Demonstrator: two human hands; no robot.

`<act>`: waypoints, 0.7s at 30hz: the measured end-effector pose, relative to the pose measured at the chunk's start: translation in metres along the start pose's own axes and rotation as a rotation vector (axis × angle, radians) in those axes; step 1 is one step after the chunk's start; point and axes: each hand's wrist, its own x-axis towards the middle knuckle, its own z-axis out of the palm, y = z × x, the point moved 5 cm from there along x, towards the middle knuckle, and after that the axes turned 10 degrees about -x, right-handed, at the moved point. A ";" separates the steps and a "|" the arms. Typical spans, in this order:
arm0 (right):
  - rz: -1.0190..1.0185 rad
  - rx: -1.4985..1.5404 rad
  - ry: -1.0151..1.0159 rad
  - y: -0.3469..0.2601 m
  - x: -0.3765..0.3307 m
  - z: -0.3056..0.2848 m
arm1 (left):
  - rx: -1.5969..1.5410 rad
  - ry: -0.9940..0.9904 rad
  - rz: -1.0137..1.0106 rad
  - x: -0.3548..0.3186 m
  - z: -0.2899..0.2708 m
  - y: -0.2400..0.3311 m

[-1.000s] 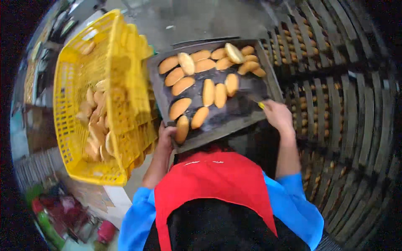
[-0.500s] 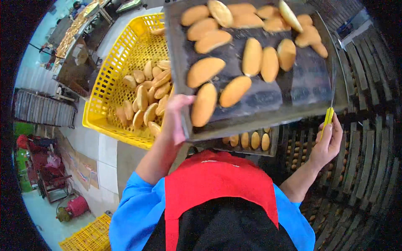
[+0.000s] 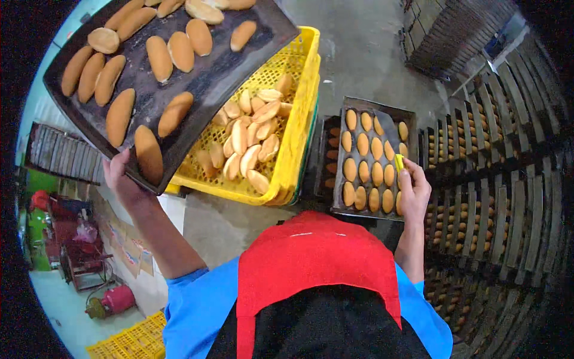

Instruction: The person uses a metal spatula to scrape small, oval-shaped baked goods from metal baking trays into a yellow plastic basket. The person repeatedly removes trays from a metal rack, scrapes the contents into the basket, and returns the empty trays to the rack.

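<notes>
My left hand (image 3: 124, 179) grips the near corner of a dark baking tray (image 3: 209, 110), thumb over its rim. The tray is tilted, partly over a yellow plastic crate (image 3: 290, 155), with elongated bread rolls (image 3: 158, 58) scattered across it. More rolls (image 3: 250, 128) lie heaped in the crate. My right hand (image 3: 415, 190) is closed around the yellow handle of a spatula (image 3: 399, 161). Its flat grey blade reaches over a second tray (image 3: 373, 216), where rolls (image 3: 376, 148) sit in rows. Part of the handle is hidden by my fingers.
Tall racks (image 3: 472, 173) loaded with trays of rolls line the right side. Stacked trays (image 3: 66, 154) stand at the far left. Lower left are a pink cylinder (image 3: 116, 299) and another yellow crate (image 3: 128, 338). A dark tray (image 3: 327, 185) shows beside the second tray.
The held tray has swung left and tilted over the crate, uncovering the second tray of rolls. My right hand has moved left with the spatula, from the held tray's edge to the second tray.
</notes>
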 end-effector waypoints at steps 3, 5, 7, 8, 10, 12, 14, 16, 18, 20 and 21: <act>-0.027 -0.073 -0.025 -0.005 -0.003 0.016 | 0.195 0.044 0.185 0.006 -0.009 0.013; -0.101 -0.137 -0.018 -0.009 -0.004 0.025 | 0.468 0.110 0.301 0.009 -0.017 0.024; -0.086 -0.133 -0.029 -0.016 -0.007 0.031 | 0.689 0.063 0.460 0.003 -0.004 0.039; -0.078 -0.125 -0.038 -0.019 -0.009 0.033 | 0.721 0.053 0.523 0.007 -0.009 0.039; -0.081 -0.120 -0.048 -0.022 -0.013 0.038 | 1.006 0.057 0.659 0.004 -0.007 0.045; -0.106 -0.123 -0.054 -0.022 -0.016 0.044 | 1.218 0.028 0.857 0.004 -0.005 0.051; -0.125 -0.148 -0.071 -0.025 -0.022 0.047 | 1.246 -0.006 0.875 -0.002 -0.002 0.059; -0.120 -0.154 -0.102 -0.024 -0.025 0.052 | 1.155 -0.034 0.858 0.007 -0.015 0.058; -0.139 -0.138 -0.110 -0.029 -0.026 0.055 | 1.048 -0.011 0.845 0.014 -0.025 0.063; -0.160 -0.131 -0.117 -0.037 -0.027 0.057 | 1.141 0.033 0.916 0.014 -0.018 0.075; -0.173 -0.132 -0.122 -0.042 -0.026 0.058 | 1.023 0.027 0.879 0.014 -0.022 0.080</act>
